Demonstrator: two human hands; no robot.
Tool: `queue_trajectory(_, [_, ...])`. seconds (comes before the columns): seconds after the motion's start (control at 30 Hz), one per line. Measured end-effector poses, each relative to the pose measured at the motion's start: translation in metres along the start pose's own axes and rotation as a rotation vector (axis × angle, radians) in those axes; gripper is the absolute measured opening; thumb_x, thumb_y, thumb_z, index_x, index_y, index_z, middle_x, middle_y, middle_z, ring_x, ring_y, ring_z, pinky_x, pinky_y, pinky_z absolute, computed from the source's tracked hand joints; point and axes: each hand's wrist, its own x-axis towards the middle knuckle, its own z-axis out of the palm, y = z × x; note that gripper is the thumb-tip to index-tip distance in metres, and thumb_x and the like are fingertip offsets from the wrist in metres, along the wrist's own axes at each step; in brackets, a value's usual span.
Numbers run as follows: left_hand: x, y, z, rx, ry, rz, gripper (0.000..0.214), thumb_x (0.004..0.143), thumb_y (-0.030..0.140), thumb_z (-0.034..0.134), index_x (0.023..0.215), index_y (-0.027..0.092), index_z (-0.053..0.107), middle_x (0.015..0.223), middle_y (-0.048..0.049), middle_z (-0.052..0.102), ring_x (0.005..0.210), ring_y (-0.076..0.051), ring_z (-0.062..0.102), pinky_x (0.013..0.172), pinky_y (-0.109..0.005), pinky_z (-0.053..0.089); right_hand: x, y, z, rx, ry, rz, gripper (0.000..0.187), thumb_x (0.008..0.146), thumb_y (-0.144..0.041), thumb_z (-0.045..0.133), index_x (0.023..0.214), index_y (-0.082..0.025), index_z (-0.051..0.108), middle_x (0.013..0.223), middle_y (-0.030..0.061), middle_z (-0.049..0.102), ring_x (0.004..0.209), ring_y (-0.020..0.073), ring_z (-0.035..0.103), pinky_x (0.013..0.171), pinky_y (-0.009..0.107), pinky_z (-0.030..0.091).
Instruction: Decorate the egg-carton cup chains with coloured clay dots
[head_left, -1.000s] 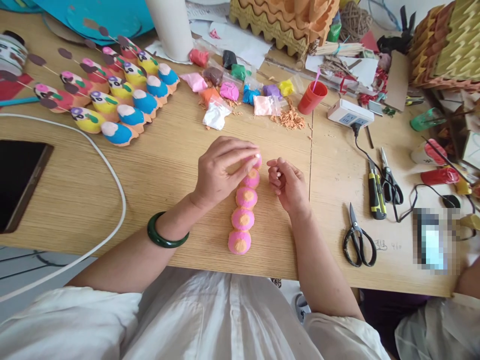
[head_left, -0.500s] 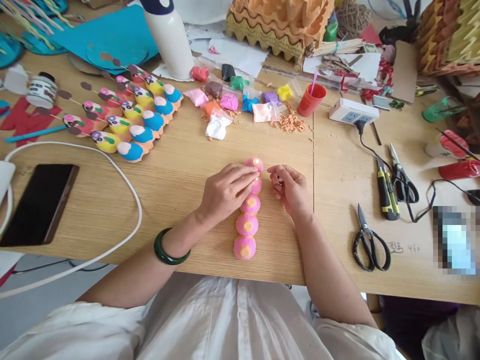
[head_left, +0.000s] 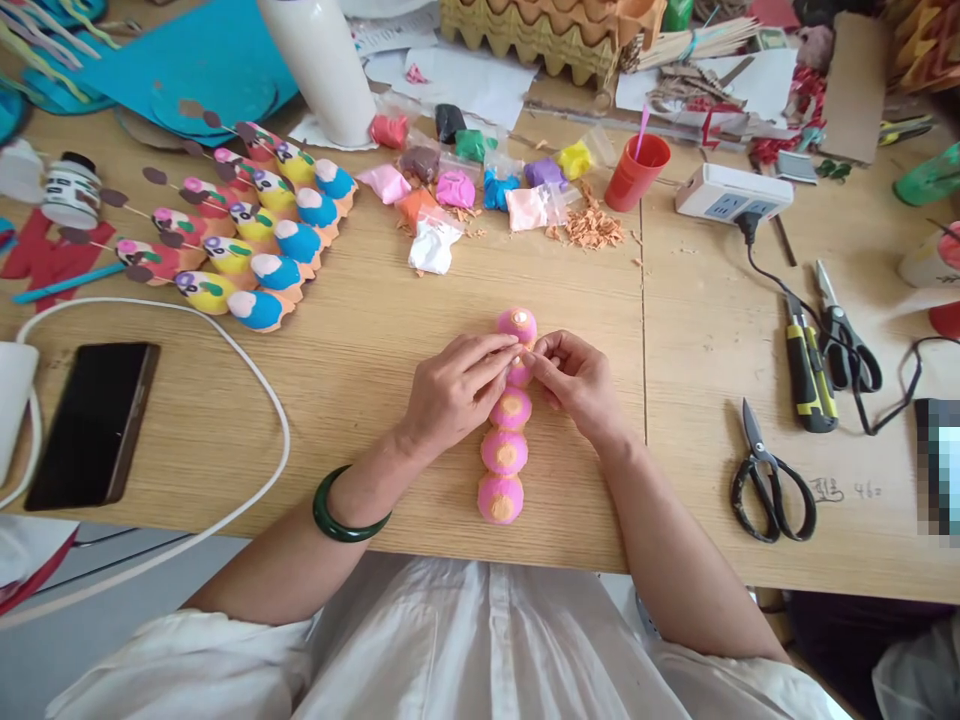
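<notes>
A strip of egg carton with pink-covered bumps [head_left: 504, 452] lies lengthwise on the table before me, each bump with a bare tan top. The farthest bump carries a white dab [head_left: 518, 316]. My left hand [head_left: 461, 390], with a dark green bangle at the wrist, is closed, its fingertips at the left side of the second bump. A small white bit shows there between the hands. From the right, my right hand [head_left: 574, 380] meets it with thumb and forefinger pinched at that same bump. Whatever is between these fingertips is too small to make out.
Small bags of coloured clay [head_left: 457, 190] lie beyond, near orange shavings [head_left: 594, 226] and a red cup [head_left: 637, 172]. Decorated carton strips [head_left: 259, 310] and a phone [head_left: 94, 425] are left. Scissors [head_left: 772, 480], a utility knife [head_left: 810, 370] and a power strip [head_left: 733, 193] sit right.
My right hand has moved left from beside the strip, so its fingertips now meet the left hand's at the second bump. The left hand stays about where it was.
</notes>
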Motion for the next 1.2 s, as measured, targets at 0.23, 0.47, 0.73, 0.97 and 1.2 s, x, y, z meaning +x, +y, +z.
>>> queue_trajectory(0.23, [-0.002,0.001,0.002,-0.03,-0.025,-0.06,0.028,0.108,0.013,0.061,0.127,0.021,0.08,0.123,-0.0066,0.085,0.108,-0.02,0.08,0.096,-0.034,0.066,0.0,0.002,0.005,-0.045,0.039,-0.046,0.06,0.07,-0.07,0.097,0.076,-0.023,0.061,0.071,-0.0033,0.058,0.06,0.0094,0.043,0.047,0.024,0.03])
queue_trajectory(0.47, [-0.001,0.004,0.0,-0.146,0.013,-0.175,0.026,0.107,0.017,0.067,0.129,0.021,0.08,0.124,-0.006,0.084,0.113,-0.018,0.08,0.104,-0.032,0.065,0.0,0.006,0.006,-0.078,0.069,-0.041,0.06,0.074,-0.074,0.092,0.075,-0.024,0.059,0.07,-0.0032,0.055,0.061,0.0106,0.041,0.048,0.025,0.03])
queue_trajectory(0.73, [0.004,0.005,0.003,-0.403,0.043,-0.421,0.005,0.102,0.023,0.078,0.104,0.022,0.082,0.115,-0.0034,0.084,0.111,-0.016,0.08,0.1,-0.029,0.067,-0.001,0.005,0.006,-0.097,0.06,-0.036,0.057,0.076,-0.072,0.091,0.079,-0.023,0.062,0.069,-0.0037,0.056,0.06,0.0103,0.042,0.048,0.026,0.031])
queue_trajectory(0.97, [-0.001,0.003,0.009,-0.512,0.071,-0.527,0.012,0.103,0.033,0.078,0.101,0.022,0.081,0.113,-0.005,0.082,0.106,-0.016,0.08,0.084,-0.023,0.068,-0.001,0.005,0.005,0.065,0.072,0.026,0.035,0.089,-0.053,0.084,0.085,-0.023,0.066,0.061,-0.0076,0.049,0.048,0.0076,0.039,0.044,0.025,0.033])
queue_trajectory(1.2, [-0.002,0.002,0.005,-0.448,0.071,-0.558,0.02,0.11,0.039,0.066,0.111,0.022,0.077,0.116,-0.0056,0.082,0.108,-0.016,0.079,0.09,-0.027,0.067,0.006,0.002,-0.007,0.334,0.127,-0.072,0.014,0.082,-0.023,0.08,0.095,-0.024,0.072,0.098,0.0024,0.075,0.09,0.0152,0.072,0.075,0.027,0.066])
